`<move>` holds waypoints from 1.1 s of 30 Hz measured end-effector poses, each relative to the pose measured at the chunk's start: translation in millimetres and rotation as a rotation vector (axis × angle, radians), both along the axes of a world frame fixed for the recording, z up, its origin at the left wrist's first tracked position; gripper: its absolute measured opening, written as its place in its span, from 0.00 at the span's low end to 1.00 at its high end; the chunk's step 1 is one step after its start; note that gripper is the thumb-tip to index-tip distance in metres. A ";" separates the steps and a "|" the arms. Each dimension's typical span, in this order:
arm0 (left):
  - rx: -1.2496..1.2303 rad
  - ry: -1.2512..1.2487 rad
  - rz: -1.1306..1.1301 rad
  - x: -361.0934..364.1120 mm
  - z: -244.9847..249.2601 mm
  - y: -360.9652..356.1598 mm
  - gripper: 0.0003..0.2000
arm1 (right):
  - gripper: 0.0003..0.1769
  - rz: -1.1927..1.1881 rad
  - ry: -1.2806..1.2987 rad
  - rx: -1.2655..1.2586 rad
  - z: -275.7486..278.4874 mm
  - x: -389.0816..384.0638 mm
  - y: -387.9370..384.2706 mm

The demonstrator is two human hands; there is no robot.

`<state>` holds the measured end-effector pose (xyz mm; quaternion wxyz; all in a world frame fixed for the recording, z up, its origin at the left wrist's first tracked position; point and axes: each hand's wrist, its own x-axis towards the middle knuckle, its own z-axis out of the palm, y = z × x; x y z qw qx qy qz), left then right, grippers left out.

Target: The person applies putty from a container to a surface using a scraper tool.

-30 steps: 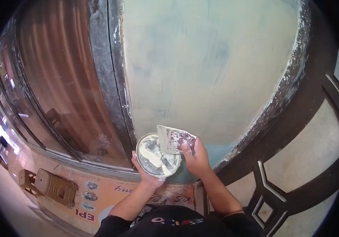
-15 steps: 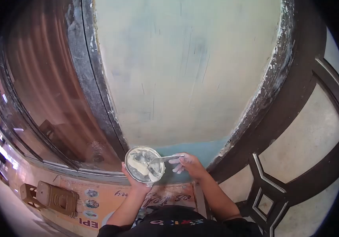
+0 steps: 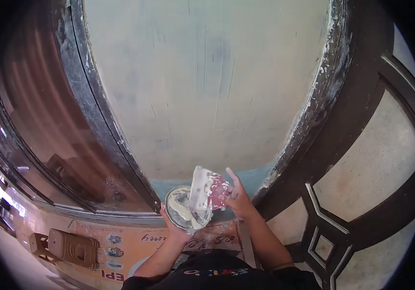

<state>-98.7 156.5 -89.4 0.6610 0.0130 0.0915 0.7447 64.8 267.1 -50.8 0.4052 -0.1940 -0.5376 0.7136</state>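
Observation:
My left hand (image 3: 177, 232) grips a round bowl (image 3: 169, 218) from its left and underside, tilted toward me. Cream-coloured putty (image 3: 181, 210) lies in it and is smeared on its walls. In my right hand (image 3: 239, 198) is a flat putty spreader (image 3: 212, 189), reddish on the hand side and coated white along its left part. Its lower left corner overlaps the bowl's rim; whether it touches cannot be told. White smears mark my right fingers, and one finger points up, off the spreader. Both hands are low in front of the wall panel (image 3: 193, 96).
A dark, chipped frame (image 3: 79, 72) borders the wall on the left, beside a window with a brown curtain (image 3: 28, 87). To the right stands a dark panelled door (image 3: 362, 193). Brown plastic stools (image 3: 74, 246) and a printed orange banner (image 3: 144, 241) are at lower left.
The spreader has turned from edge-on over the bowl to showing its broad face, raised at the bowl's right side. The bowl sits slightly lower and further right in view.

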 end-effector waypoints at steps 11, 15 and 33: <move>0.005 -0.096 0.018 16.1 -7.7 3.4 0.42 | 0.18 -0.106 -0.167 0.084 -58.9 33.7 46.0; -0.027 0.080 0.109 19.4 -14.5 1.6 0.39 | 0.15 -0.155 -0.282 0.032 -63.0 32.9 57.5; -0.079 0.092 0.377 -12.8 -43.8 -55.0 0.42 | 0.17 -0.185 -0.199 -0.065 -181.1 -67.4 44.2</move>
